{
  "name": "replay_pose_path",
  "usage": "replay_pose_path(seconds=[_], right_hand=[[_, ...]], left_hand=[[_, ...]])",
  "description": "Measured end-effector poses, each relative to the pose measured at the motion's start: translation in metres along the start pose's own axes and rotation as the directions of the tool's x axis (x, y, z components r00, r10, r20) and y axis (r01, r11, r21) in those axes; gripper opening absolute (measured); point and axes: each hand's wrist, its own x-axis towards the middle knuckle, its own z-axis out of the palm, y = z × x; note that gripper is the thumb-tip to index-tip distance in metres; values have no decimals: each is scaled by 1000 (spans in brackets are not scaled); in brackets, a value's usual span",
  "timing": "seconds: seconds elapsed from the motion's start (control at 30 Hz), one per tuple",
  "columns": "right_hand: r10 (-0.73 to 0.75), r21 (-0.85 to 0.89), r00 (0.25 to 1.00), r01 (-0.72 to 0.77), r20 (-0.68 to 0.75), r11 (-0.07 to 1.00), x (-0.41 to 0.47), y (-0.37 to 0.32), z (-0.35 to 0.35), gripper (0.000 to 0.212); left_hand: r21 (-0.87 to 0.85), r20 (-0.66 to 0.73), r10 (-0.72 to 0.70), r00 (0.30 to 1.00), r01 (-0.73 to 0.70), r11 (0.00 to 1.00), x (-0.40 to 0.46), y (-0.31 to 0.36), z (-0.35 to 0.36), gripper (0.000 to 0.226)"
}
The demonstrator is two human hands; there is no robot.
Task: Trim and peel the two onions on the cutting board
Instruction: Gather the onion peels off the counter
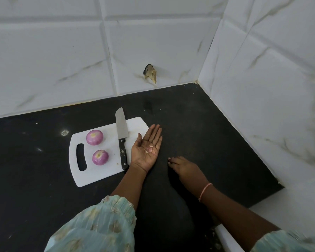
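Two peeled purple onions sit on the white cutting board: the far onion and the near onion. A knife with a black handle lies along the board's right side, blade pointing away. My left hand lies palm up at the board's right edge, fingers straight, with small pink onion scraps in the palm. My right hand is on the black counter to the right, fingertips bunched down against the surface; whether they pinch a scrap is hidden.
The black counter runs into a corner of white marbled tile walls. A chipped hole marks the back wall. A white edge shows at the lower right.
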Motion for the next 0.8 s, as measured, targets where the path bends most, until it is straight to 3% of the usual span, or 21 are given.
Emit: replay_pose_path(seconds=[0.13, 0.3, 0.37, 0.43, 0.5, 0.57, 0.67, 0.8], right_hand=[[77, -114, 993, -67, 90, 991, 20, -13, -16, 21], [71, -68, 997, -71, -3, 995, 28, -20, -16, 19], [66, 28, 997, -65, -35, 998, 30, -17, -12, 25], [176, 291, 981, -147, -77, 945, 37, -17, -15, 27], [345, 589, 932, -215, -115, 779, 52, -23, -24, 30], [478, 747, 861, -202, -173, 633, 69, -35, -37, 32], [470, 793, 857, -131, -211, 595, 86, -46, -50, 35], [395, 702, 894, -141, -212, 698, 97, -48, -47, 34]], left_hand=[[-3, -2, -2, 1000, 2, 1000, 1, 0, -2, 54], [7, 16, -14, 1000, 14, 1000, 4, 0, -5, 54], [5, 11, -8, 1000, 8, 1000, 4, 0, -7, 54], [5, 17, -5, 1000, 5, 1000, 5, 0, -6, 54], [1, 19, -5, 1000, 5, 1000, 6, 1, -6, 55], [-4, 16, -6, 1000, 7, 1000, 4, 2, -3, 56], [-10, 15, -21, 1000, 22, 1000, 1, 1, -2, 57], [21, 30, -38, 999, 37, 999, -4, 1, 0, 59]])
